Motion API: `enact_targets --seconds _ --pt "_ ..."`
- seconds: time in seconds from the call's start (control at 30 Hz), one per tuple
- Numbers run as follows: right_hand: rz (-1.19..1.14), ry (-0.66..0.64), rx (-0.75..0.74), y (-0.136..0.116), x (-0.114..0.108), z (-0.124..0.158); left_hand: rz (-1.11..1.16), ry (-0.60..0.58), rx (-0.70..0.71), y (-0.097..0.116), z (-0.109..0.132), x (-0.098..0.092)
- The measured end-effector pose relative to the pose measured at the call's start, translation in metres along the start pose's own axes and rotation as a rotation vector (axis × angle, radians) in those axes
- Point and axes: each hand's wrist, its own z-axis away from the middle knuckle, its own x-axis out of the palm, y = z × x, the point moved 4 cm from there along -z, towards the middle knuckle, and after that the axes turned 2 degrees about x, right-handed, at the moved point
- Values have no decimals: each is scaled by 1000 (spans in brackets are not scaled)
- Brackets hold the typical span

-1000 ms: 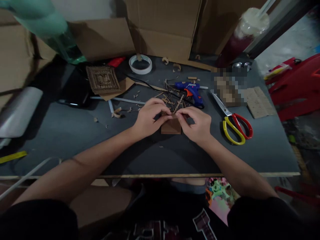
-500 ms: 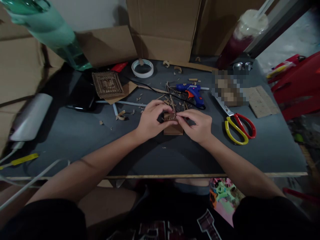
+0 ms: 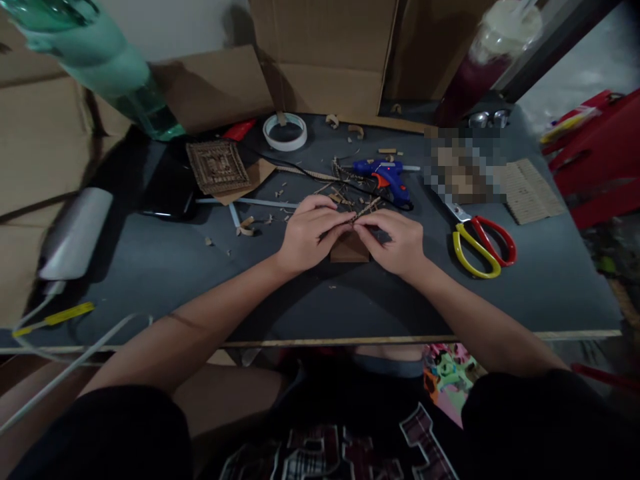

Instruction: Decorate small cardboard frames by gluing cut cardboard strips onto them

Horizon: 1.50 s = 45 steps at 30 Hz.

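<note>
Both hands meet over a small brown cardboard piece [image 3: 350,251] on the dark table. My left hand [image 3: 311,233] is closed, its thumb and fingertips pinching a thin corrugated cardboard strip [image 3: 369,208]. My right hand [image 3: 396,239] pinches the same strip right beside it, fingertips nearly touching the left ones. The strip slants up and away to the right; its near end is hidden by the fingers. Just beyond the hands lies a blue glue gun [image 3: 383,175] with an orange trigger.
Scissors [image 3: 483,247] with red and yellow handles lie at the right, near a corrugated cardboard piece [image 3: 533,190]. A square coiled cardboard piece [image 3: 217,168], a tape roll [image 3: 285,132] and a black glossy object [image 3: 167,190] sit farther back. A green bottle [image 3: 120,73] stands at left.
My fingertips have come closer together, and the strip now slants to the right instead of pointing away. The left fingers cover more of it. The whole view has shifted slightly.
</note>
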Motion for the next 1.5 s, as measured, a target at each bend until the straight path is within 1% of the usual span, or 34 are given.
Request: enact_targets --seconds 0.13,0.3,0.47,0.6,0.83,0.93,1.0,1.1,1.2,1.27,1.37,1.43,1.47,1.5 --pt "-20 -28 27 2 2 1 26 -5 -15 -2 0 1" --pt "3 -12 28 3 1 0 37 -40 0 1 -1 0" --pt "11 -9 48 5 2 0 11 -68 -57 2 -1 0" --pt "5 -11 37 5 3 1 17 -63 -65 2 -1 1" --pt "14 -41 54 6 4 1 -27 -115 -115 -1 0 3" --pt "12 -14 65 5 4 0 -10 -131 -123 -3 2 4" --pt "7 32 70 6 3 1 -5 -126 -116 -5 4 4" --pt "29 83 54 9 3 3 -32 -74 -73 -7 6 4" --pt "65 85 34 11 4 4 -43 -21 -28 -6 7 3" --pt "79 78 29 10 4 4 -32 -21 -22 -6 7 3" --pt "47 56 8 4 3 3 -28 -47 -34 -5 6 3" --pt "9 43 -16 1 1 0 -32 -53 -68 -5 5 2" --pt "4 66 -7 3 -3 -1 -41 -48 -103 -6 5 2" --pt "9 127 28 8 -9 -3 -52 -41 -149 -7 5 1"
